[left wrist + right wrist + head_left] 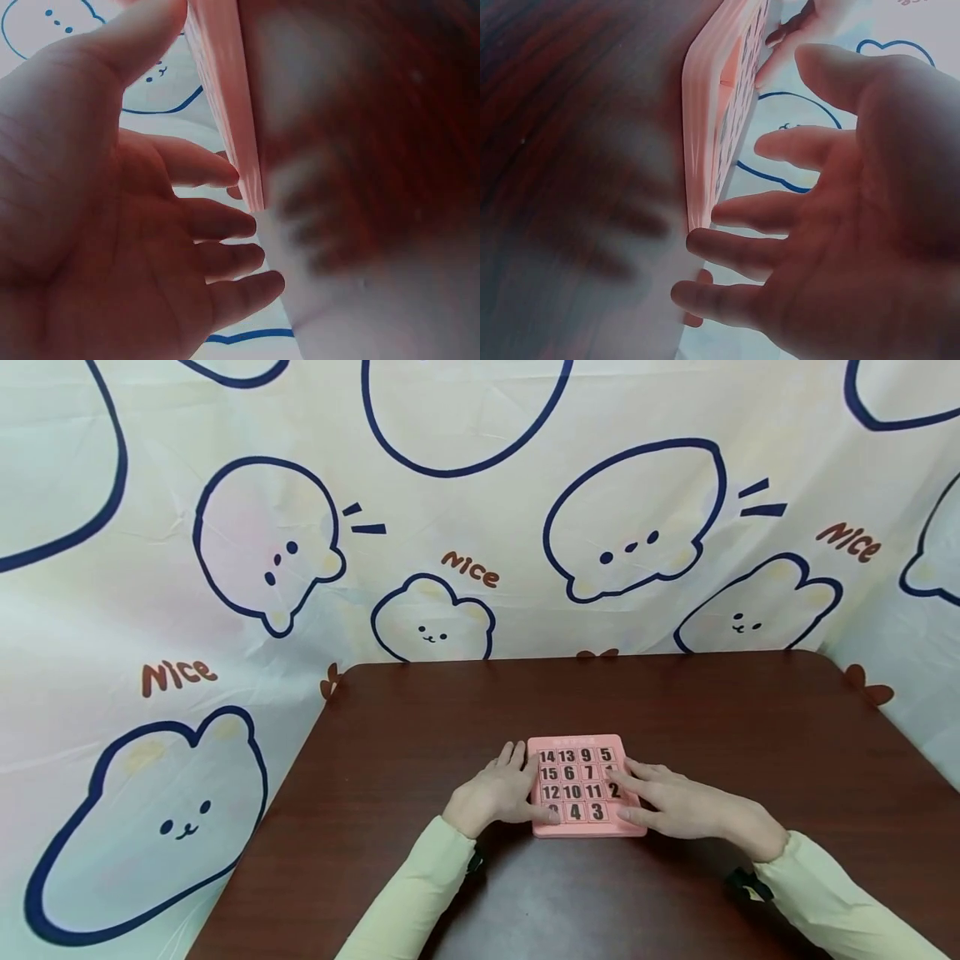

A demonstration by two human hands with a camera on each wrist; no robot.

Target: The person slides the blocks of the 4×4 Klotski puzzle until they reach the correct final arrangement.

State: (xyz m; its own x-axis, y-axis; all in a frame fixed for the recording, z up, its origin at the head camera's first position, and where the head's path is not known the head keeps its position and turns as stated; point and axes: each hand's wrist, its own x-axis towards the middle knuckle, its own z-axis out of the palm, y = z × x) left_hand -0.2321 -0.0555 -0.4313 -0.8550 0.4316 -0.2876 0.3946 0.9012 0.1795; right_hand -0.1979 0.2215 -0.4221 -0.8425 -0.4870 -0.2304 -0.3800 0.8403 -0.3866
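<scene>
A pink number slide puzzle lies flat on the table, its square tiles printed with black numbers. My left hand is at its left side, fingers extended along the edge and thumb over the lower-left tile, partly covering its number. In the left wrist view, the fingertips come up to the pink side wall. My right hand reaches in from the right with fingers spread, fingertips over the right column by the 2 tile. An open slot shows inside the frame's near corner in the right wrist view.
The dark brown wooden table extends around the puzzle. Behind it and to the left hangs a pale cloth with blue-outlined cartoon animals and the word Nice. Dark bands sit at both wrists, beside light green sleeves.
</scene>
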